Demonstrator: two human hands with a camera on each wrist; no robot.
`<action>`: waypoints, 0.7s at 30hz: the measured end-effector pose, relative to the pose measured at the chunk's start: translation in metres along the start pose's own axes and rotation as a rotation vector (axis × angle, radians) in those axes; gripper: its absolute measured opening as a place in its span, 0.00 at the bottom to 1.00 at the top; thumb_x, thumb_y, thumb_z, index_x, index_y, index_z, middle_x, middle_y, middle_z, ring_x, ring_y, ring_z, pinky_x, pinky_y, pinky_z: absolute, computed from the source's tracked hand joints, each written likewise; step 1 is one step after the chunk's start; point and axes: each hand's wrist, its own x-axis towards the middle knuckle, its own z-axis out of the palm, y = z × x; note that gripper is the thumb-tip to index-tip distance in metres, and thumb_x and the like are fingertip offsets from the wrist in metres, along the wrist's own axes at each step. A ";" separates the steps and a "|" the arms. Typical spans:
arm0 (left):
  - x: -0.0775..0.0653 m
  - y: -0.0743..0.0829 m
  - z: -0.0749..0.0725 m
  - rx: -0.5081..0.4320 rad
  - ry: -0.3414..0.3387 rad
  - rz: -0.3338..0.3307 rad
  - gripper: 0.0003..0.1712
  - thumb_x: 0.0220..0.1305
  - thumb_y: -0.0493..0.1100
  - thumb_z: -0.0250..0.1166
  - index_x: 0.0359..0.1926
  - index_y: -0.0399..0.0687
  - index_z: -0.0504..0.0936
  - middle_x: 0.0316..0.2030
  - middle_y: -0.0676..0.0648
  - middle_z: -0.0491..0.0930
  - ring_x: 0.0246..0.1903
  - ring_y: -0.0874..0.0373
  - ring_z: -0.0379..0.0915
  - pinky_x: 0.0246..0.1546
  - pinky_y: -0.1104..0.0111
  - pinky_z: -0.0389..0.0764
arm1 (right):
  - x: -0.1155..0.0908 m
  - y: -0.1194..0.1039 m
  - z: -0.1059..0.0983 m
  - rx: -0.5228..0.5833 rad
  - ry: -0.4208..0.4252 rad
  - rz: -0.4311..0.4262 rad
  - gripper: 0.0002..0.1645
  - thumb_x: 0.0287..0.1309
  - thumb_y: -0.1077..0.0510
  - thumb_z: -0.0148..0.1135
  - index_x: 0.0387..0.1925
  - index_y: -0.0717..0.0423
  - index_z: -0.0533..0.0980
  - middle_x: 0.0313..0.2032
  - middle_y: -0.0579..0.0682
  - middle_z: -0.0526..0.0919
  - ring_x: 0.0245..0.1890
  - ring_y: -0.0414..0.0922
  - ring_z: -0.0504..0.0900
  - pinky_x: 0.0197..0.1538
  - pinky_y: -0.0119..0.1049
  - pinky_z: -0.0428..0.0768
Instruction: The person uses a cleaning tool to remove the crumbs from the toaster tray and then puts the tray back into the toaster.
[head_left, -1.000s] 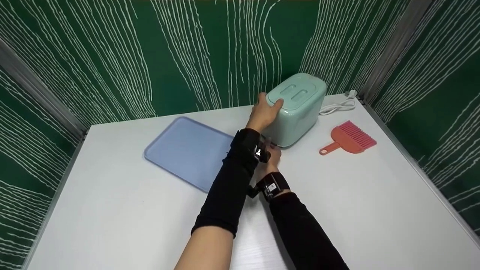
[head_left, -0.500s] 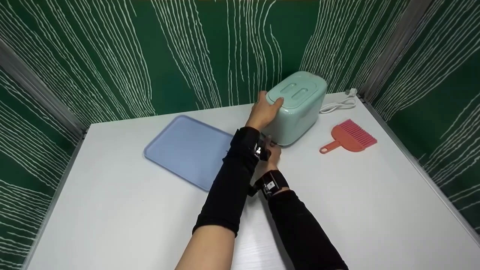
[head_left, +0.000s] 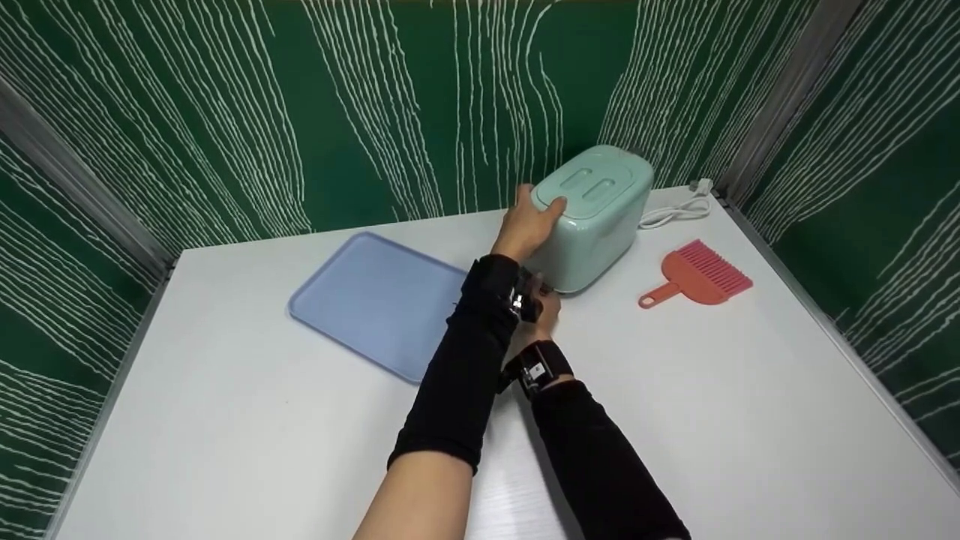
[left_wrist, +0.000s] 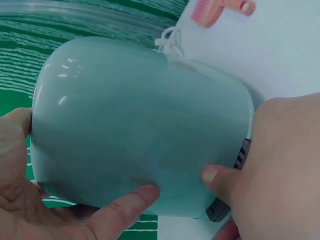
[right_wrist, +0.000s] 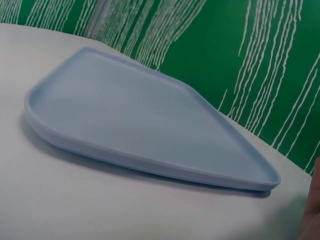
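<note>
A mint-green toaster with two slot-shaped recesses on its lid stands on the table near the back wall. My left hand grips its near upper end, the thumb on the lid's edge and fingers round the left side. Below it my right hand holds the lower edge of the same end. In the left wrist view the thumb of that right hand presses on the toaster's smooth end face, beside a dark ribbed piece at the base. The right hand's fingers under the base are largely hidden.
A blue tray lies left of my arms. To the toaster's right is an orange brush with pink bristles. Behind that, a white cord with a plug is bundled near the corner. Green walls with white lines enclose the table.
The right hand and wrist have shifted very slightly to the left at the toaster's base. The left hand's grip and the toaster's place look the same.
</note>
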 end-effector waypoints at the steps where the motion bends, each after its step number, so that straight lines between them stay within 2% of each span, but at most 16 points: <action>1: 0.000 0.000 0.000 -0.004 0.000 -0.001 0.35 0.82 0.60 0.56 0.79 0.55 0.59 0.74 0.41 0.72 0.71 0.49 0.73 0.69 0.55 0.76 | 0.000 0.000 0.000 0.003 0.000 0.000 0.33 0.82 0.45 0.47 0.44 0.73 0.81 0.55 0.73 0.85 0.54 0.66 0.84 0.63 0.58 0.78; 4: -0.001 0.000 0.001 -0.006 -0.002 -0.001 0.35 0.82 0.60 0.56 0.79 0.55 0.58 0.74 0.41 0.72 0.71 0.49 0.73 0.70 0.55 0.76 | -0.003 0.000 -0.001 -0.008 0.006 -0.002 0.34 0.81 0.45 0.47 0.50 0.75 0.81 0.57 0.73 0.85 0.58 0.69 0.83 0.64 0.59 0.78; 7: -0.003 -0.001 0.000 -0.001 -0.008 0.000 0.35 0.82 0.61 0.55 0.80 0.55 0.57 0.74 0.41 0.72 0.70 0.50 0.73 0.69 0.55 0.77 | -0.007 -0.002 -0.003 -0.003 0.016 0.009 0.31 0.81 0.47 0.48 0.49 0.74 0.81 0.56 0.72 0.85 0.56 0.68 0.83 0.63 0.58 0.79; 10: -0.004 -0.002 0.000 0.002 -0.013 0.009 0.36 0.82 0.61 0.55 0.80 0.55 0.57 0.74 0.41 0.71 0.70 0.50 0.73 0.68 0.55 0.77 | -0.011 -0.005 -0.006 0.058 0.012 0.051 0.27 0.80 0.49 0.51 0.39 0.70 0.81 0.47 0.71 0.86 0.46 0.63 0.82 0.56 0.54 0.79; 12: -0.004 -0.003 0.000 -0.001 -0.015 0.021 0.36 0.82 0.61 0.55 0.80 0.55 0.57 0.75 0.41 0.71 0.70 0.50 0.72 0.68 0.56 0.76 | -0.011 -0.006 -0.007 0.069 0.010 0.072 0.25 0.79 0.50 0.52 0.28 0.63 0.78 0.40 0.65 0.85 0.39 0.56 0.78 0.48 0.49 0.78; 16: -0.005 -0.003 -0.001 -0.012 -0.014 0.032 0.35 0.82 0.60 0.55 0.80 0.54 0.57 0.75 0.40 0.71 0.72 0.49 0.72 0.70 0.55 0.76 | -0.009 -0.006 -0.009 0.051 0.008 0.092 0.24 0.76 0.50 0.53 0.21 0.53 0.71 0.34 0.56 0.80 0.33 0.50 0.71 0.40 0.41 0.71; 17: -0.005 -0.003 -0.001 -0.011 -0.014 0.030 0.35 0.82 0.60 0.55 0.80 0.54 0.57 0.75 0.40 0.71 0.72 0.49 0.72 0.70 0.54 0.76 | -0.008 -0.006 -0.009 0.047 0.020 0.086 0.23 0.75 0.50 0.54 0.21 0.52 0.71 0.34 0.55 0.80 0.33 0.49 0.71 0.39 0.40 0.70; 19: -0.005 -0.002 -0.001 -0.009 -0.018 0.025 0.36 0.82 0.60 0.55 0.80 0.54 0.57 0.76 0.41 0.70 0.72 0.49 0.71 0.71 0.54 0.75 | -0.012 -0.010 -0.011 0.108 0.027 0.085 0.20 0.73 0.52 0.56 0.23 0.54 0.74 0.34 0.55 0.80 0.34 0.49 0.71 0.39 0.38 0.70; 21: -0.005 -0.002 -0.001 -0.011 -0.021 0.023 0.36 0.83 0.60 0.55 0.81 0.54 0.56 0.76 0.41 0.70 0.73 0.49 0.71 0.72 0.54 0.74 | -0.019 -0.016 -0.013 0.182 0.010 0.105 0.17 0.74 0.53 0.56 0.30 0.57 0.77 0.38 0.54 0.81 0.38 0.48 0.73 0.43 0.37 0.72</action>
